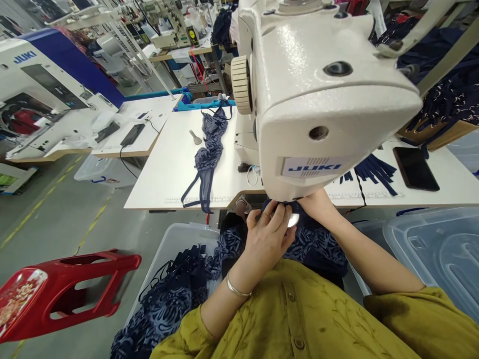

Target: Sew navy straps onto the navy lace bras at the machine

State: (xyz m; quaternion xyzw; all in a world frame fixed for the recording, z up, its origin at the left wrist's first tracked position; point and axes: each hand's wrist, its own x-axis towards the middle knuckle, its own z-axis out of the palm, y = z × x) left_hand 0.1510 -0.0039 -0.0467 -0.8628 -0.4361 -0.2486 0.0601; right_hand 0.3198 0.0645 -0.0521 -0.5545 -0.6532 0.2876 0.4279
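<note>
Below the head of a white sewing machine (314, 124), my left hand (266, 232) has its fingers curled and closed on the dark edge of a navy patterned bra (318, 244). The rest of that fabric hangs over my lap. A shiny rounded metal piece (294, 220) shows beside the left fingertips; its kind is unclear. My right hand (317, 205) reaches in under the machine head from the right, close to the same fabric. Its fingers are hidden by the machine. Another navy bra (210, 149) lies on the white table (157, 184) to the left.
A clear bin (172, 237) with piled navy bras (168, 294) stands at lower left, beside a red stool (86, 289). Navy straps (374, 172) and a black phone (416, 168) lie on the table's right. A clear plastic lid or bin (437, 249) is at right.
</note>
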